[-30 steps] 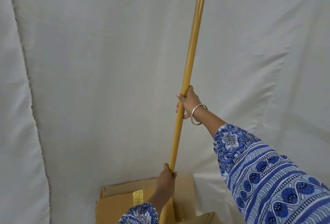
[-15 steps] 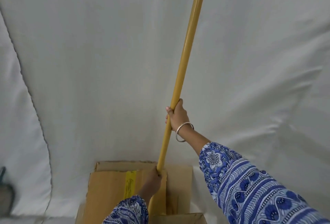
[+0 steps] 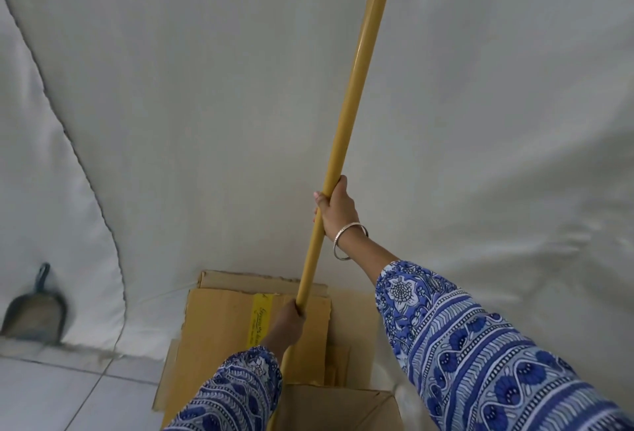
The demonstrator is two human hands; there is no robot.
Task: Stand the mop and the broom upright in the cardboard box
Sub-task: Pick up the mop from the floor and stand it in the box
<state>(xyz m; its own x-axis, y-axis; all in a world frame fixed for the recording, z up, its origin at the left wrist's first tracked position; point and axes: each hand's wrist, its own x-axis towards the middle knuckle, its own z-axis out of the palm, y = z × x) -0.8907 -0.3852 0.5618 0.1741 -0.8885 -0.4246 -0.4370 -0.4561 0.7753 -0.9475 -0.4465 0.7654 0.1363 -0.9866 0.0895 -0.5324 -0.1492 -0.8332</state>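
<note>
A long yellow pole handle [image 3: 353, 87] rises steeply from the bottom centre to the top edge, leaning right; whether it belongs to the mop or the broom I cannot tell, since its head is hidden below my arm. My right hand [image 3: 338, 211] grips the handle at mid height, a silver bangle on the wrist. Lower down, my left hand [image 3: 286, 322] is closed around the same handle. The open cardboard box [image 3: 219, 334] stands below them against the white sheet, and the handle's lower end drops into it. No second tool is in view.
A white cloth backdrop [image 3: 206, 104] hangs behind the box. A dark dustpan [image 3: 34, 314] leans against it at the far left, on a pale tiled floor [image 3: 68, 393]. A box flap [image 3: 336, 406] shows at the bottom.
The view has tilted downward, bringing more of the box, the floor and the dustpan into sight. Both hands keep their grip, and the handle sits lower, with its end deeper in the box.
</note>
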